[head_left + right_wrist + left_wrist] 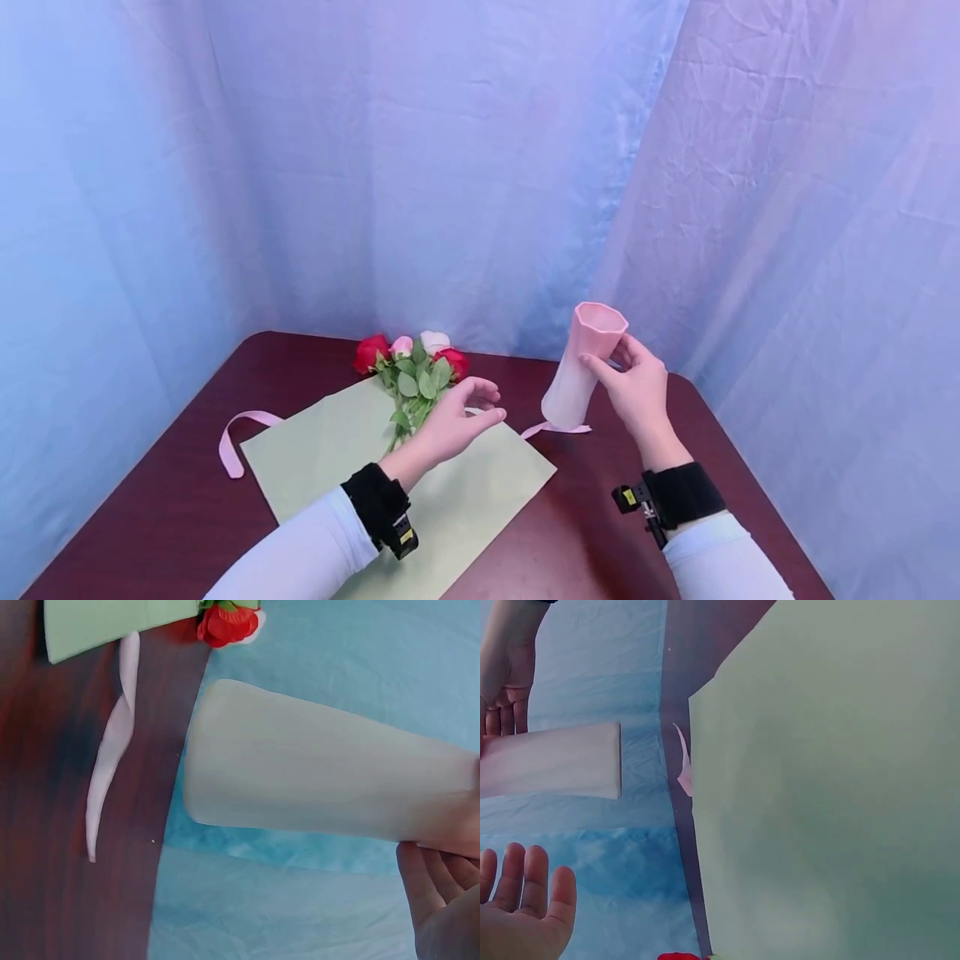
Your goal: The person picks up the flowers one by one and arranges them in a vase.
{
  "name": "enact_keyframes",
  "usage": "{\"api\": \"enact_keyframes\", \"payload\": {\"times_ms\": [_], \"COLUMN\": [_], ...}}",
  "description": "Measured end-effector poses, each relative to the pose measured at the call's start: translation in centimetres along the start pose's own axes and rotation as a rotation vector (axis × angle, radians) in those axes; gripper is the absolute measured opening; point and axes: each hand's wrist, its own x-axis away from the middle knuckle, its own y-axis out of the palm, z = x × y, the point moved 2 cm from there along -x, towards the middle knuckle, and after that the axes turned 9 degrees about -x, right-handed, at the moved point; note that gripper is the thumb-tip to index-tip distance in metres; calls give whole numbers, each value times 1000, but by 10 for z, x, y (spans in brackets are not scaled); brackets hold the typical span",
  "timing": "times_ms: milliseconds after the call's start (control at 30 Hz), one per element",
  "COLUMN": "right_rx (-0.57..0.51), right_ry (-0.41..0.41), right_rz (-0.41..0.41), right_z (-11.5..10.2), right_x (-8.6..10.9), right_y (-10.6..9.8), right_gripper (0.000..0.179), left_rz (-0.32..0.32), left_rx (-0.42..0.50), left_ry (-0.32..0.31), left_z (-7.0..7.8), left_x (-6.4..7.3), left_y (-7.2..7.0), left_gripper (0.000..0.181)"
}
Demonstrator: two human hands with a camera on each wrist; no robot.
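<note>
My right hand (637, 390) grips a vase (573, 379) near its rim, fingers and thumb round the upper part. The vase fades from pink at the top to white at the base and leans slightly, its mouth facing up. In the right wrist view the white lower body of the vase (300, 761) fills the middle. My left hand (457, 421) hovers over a pale green sheet of paper (330, 442) with loosely bent fingers and nothing in them. Beside it, a bunch of red, pink and white roses (412, 367) lies on the paper's far corner, its lower stems hidden by my left forearm.
A pink ribbon (234, 446) pokes out from under the paper on the left. The ribbon's other end (109, 754) shows on the right, near the vase base. All this lies on a dark red-brown table (187, 467), with blue-lilac curtains (450, 167) behind and at the sides.
</note>
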Motion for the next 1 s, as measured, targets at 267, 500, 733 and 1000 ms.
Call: {"api": "enact_keyframes", "payload": {"times_ms": [267,500,733,1000], "right_rx": [-4,2,-68,-49], "right_ry": [27,49,65,64], "right_rz": [13,49,67,75], "right_z": [16,29,34,35], "right_x": [24,40,48,55], "right_y": [-1,3,12,18], "right_gripper": [58,55,52,55], "left_rz": [-39,-50,-5,23], "left_rx": [24,4,18,10], "left_ry": [-10,-8,1,-20], "left_z": [-9,-17,-26,-30], "left_x": [17,28,32,36], "left_y": [-5,-5,-3,1], "left_gripper": [38,36,34,32]}}
